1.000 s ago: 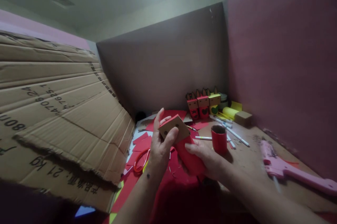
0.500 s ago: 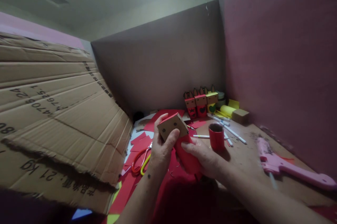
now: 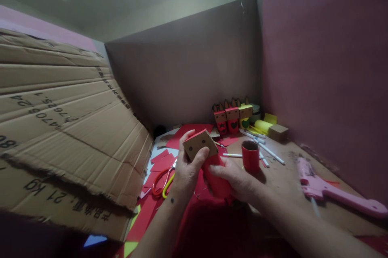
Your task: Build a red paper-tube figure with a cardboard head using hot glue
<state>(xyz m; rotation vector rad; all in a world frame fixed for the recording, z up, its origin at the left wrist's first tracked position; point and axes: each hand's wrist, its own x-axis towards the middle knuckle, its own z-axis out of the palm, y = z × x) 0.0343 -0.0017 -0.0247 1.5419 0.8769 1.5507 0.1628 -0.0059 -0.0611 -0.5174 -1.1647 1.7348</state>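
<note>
Between my hands is a paper animal figure with a red tube body (image 3: 216, 179) and a box-shaped cardboard head (image 3: 197, 147) that bears two dark dots. My left hand (image 3: 189, 167) wraps the head, its thumb pressed on the cardboard front. Around the red body my right hand (image 3: 232, 175) is closed, thumb on the near side. The figure tilts, head up and to the left. A short red paper-covered tube (image 3: 250, 158) stands upright just right of my right hand. Scissors (image 3: 163, 183) with red and yellow handles lie left of my left hand.
Several finished figures (image 3: 232, 120) stand at the back beside a yellow tube (image 3: 263, 126). White marker pens (image 3: 271, 153) lie in front of them. A pink glue gun (image 3: 336, 193) rests at right. Red paper scraps (image 3: 163, 161) cover the left side, next to a leaning cardboard sheet (image 3: 69, 129).
The view has shifted slightly. Both hands keep the same hold on the figure, and nothing has been let go or picked up.
</note>
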